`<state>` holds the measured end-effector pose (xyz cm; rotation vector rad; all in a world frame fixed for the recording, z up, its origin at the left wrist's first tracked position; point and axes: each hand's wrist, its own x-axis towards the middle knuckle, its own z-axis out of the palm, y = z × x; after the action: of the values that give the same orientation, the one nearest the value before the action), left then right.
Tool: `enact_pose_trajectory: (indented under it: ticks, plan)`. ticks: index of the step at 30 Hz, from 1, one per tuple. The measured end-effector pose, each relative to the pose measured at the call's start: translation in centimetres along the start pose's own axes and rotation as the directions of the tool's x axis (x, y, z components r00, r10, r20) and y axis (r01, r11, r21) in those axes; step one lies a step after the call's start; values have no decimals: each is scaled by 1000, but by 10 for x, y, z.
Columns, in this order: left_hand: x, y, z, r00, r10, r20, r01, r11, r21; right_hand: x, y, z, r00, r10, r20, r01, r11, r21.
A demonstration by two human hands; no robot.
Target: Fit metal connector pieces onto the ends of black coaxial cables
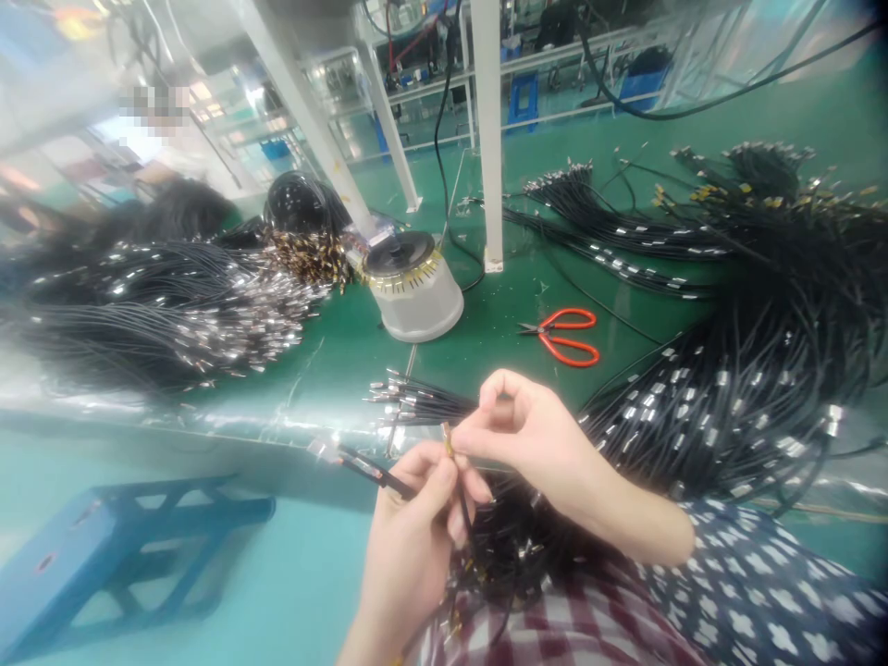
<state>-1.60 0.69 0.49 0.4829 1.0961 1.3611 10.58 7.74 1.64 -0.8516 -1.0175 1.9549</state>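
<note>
My left hand (416, 523) is closed around a thin black cable (465, 516), its fingers narrow just below the gold-coloured tip (449, 444), which points up. A dark pen-like tool (370, 467) also sits in that hand, sticking out to the left past my thumb. My right hand (537, 430) comes in from the other side, thumb and forefinger drawn close together at the tip; I cannot tell whether they grip it or only touch it. The cable is in front of me, at the near edge of the green counter (333, 365), and runs down toward a tangle of cables (517, 546) on my lap.

Just beyond my hands lies a small bundle of cables (423, 400), metal ends to the left. Farther back, a white tub (423, 314) carries a ring of gold-coloured pieces around its black top. Red-handled scissors (569, 338) lie spread to the right of it. A big heap of cables (700, 407) fills the right side, and another pile (228, 314) lies at the left.
</note>
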Motion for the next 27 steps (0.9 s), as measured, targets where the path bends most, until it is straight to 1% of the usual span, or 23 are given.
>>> enact_pose_trajectory:
  ticks: [2, 3, 6, 7, 9, 10, 12, 13, 14, 15, 17, 19, 20, 22, 24, 27]
  plan:
    - [1, 0, -2, 1000, -9, 19, 10, 1000, -16, 2, 2, -1, 999, 25, 35, -27, 999, 46]
    - [2, 0, -2, 999, -16, 29, 16, 1000, -16, 3, 2, -1, 999, 19, 47, -22, 998, 59]
    - [3, 4, -1, 999, -34, 34, 33, 999, 16, 3, 3, 0, 998, -44, 49, 41, 998, 49]
    - [3, 5, -1, 999, -36, 30, 35, 999, 38, 1, 4, 1, 997, -75, 31, 74, 997, 17]
    - [2, 6, -1, 1000, -16, 10, 15, 995, 97, -4, 5, 4, 986, -164, -37, 159, 982, -106]
    - [1, 6, -1, 1000, 3, -5, -2, 992, 128, -7, 6, 6, 971, -229, -73, 213, 959, -187]
    - [0, 6, -2, 998, 44, -36, -37, 985, 166, -12, 7, 8, 924, -365, -110, 314, 892, -325]
    - [0, 5, -2, 997, 61, -52, -52, 984, 172, -14, 6, 8, 910, -398, -111, 337, 869, -362]
    - [-1, 5, -2, 996, 71, -62, -59, 983, 175, -14, 6, 8, 913, -395, -102, 333, 866, -373]
    - [-1, 5, -3, 996, 72, -62, -60, 983, 175, -13, 4, 7, 929, -360, -86, 307, 879, -364]
    - [-1, 4, -2, 997, 68, -46, -59, 982, 180, -7, 1, 2, 971, -234, -48, 208, 928, -308]
    - [0, 5, -2, 999, 51, -12, -49, 985, 168, 1, -1, -3, 995, -95, 38, 100, 977, -189]
    - [1, 5, -2, 999, 34, 7, -35, 988, 148, 5, -1, -5, 995, -42, 94, 53, 992, -114]
    - [2, 6, -3, 998, -24, 52, 19, 995, 97, 12, 0, -9, 977, 30, 210, -36, 999, 25]
    - [4, 6, -5, 991, -82, 102, 77, 996, 51, 17, 4, -12, 955, 40, 293, -75, 991, 110]
    - [5, 5, -9, 978, -109, 180, 106, 994, 26, 23, 10, -16, 916, 26, 399, -101, 981, 167]
